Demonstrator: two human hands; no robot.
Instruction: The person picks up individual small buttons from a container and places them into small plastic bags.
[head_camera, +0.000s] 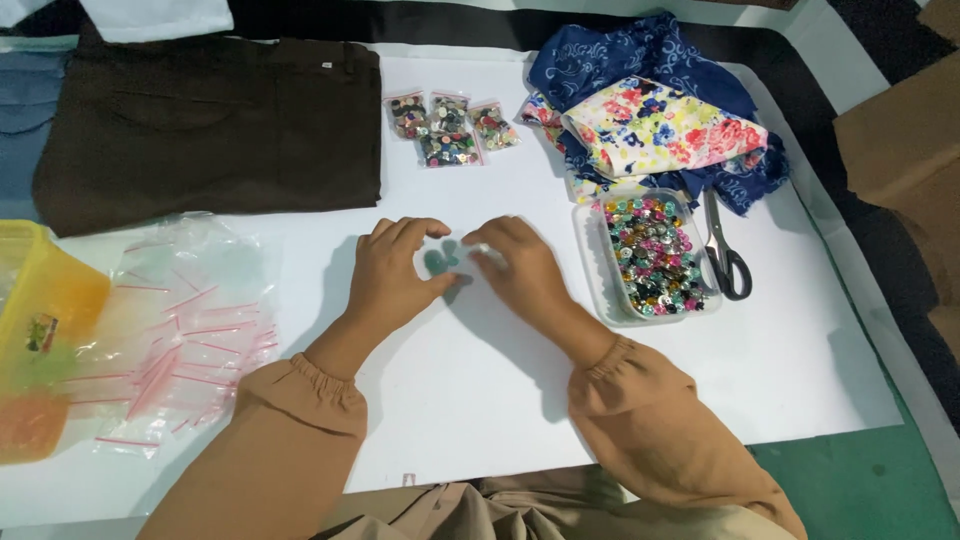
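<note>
My left hand and my right hand rest close together on the white table sheet, fingers curled around a small clear bag with teal buttons between them. Both hands pinch the bag, one at each side. A clear rectangular tray of mixed coloured buttons sits just right of my right hand. Three small filled button bags lie further back on the sheet.
Black-handled scissors lie right of the tray. Blue and floral fabrics are piled at the back right. Folded dark brown trousers lie back left. A heap of empty zip bags and a yellow container are at the left.
</note>
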